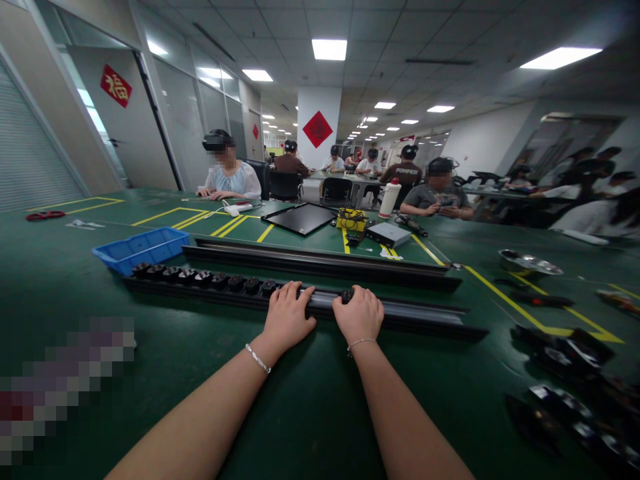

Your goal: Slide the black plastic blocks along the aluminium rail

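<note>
A long black channel rail point(425, 321) lies across the green table in front of me. Several small black square parts point(235, 283) sit in a row along its left half, some with whitish or silvery tops. My left hand point(289, 317) is over the rail's middle, fingers across the top and thumb near the front wall, at the right end of that row. What lies under its fingers is hidden. Just to the right, my right hand point(361, 315) pinches one small black part point(347, 294) between thumb and fingers at the channel; whether it touches the channel floor I cannot tell.
A second black rail point(320, 263) lies behind, roughly parallel. The blue bin point(143, 248) stands at the rail's left end. Farther back are a black panel point(300, 219) and a grey box point(387, 234). A metal bowl point(531, 263) and dark parts point(565, 353) lie right. Other people sit beyond.
</note>
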`<control>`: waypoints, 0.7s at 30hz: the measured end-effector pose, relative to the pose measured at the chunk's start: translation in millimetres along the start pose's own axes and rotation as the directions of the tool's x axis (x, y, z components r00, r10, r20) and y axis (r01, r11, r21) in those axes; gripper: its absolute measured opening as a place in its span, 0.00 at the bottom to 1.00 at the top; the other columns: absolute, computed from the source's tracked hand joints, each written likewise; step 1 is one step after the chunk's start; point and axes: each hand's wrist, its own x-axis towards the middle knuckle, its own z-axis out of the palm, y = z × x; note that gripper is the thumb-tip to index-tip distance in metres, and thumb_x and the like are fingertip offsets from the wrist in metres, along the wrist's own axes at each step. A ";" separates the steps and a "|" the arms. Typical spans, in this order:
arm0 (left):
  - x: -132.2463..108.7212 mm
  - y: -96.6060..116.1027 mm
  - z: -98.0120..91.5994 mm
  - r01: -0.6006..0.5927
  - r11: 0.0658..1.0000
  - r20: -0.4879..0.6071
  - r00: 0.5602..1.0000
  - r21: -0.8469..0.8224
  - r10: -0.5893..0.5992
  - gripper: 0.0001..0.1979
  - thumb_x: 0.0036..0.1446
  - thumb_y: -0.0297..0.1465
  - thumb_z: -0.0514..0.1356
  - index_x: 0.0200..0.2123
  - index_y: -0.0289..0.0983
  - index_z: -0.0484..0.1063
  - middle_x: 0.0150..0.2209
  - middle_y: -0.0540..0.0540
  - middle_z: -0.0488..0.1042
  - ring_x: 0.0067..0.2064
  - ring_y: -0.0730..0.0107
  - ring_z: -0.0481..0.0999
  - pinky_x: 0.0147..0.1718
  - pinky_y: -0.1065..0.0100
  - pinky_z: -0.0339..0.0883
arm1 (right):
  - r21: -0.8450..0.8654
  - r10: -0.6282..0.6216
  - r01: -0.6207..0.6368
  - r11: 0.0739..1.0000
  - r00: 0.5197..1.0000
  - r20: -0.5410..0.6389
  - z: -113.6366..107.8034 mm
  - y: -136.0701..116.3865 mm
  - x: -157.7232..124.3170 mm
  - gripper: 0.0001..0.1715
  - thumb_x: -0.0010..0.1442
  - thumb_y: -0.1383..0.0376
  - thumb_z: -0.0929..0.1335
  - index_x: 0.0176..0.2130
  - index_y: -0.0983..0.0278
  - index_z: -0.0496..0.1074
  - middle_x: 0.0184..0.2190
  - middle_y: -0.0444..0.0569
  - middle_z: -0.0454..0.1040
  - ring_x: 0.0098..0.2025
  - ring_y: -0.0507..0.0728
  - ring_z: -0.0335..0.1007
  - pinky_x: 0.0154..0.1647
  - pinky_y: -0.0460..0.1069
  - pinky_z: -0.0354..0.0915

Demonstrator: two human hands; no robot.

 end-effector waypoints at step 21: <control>0.5 0.8 0.1 0.003 1.000 -0.008 1.000 -0.008 -0.003 0.31 0.46 0.37 0.59 0.56 0.46 0.61 0.57 0.43 0.62 0.59 0.56 0.58 0.56 0.56 0.49 | -0.021 0.025 -0.025 0.999 1.000 -0.018 -6.1 15.7 4.3 0.23 0.50 0.60 0.62 0.43 0.69 0.70 0.43 0.59 0.73 0.51 0.64 0.62 0.56 0.58 0.46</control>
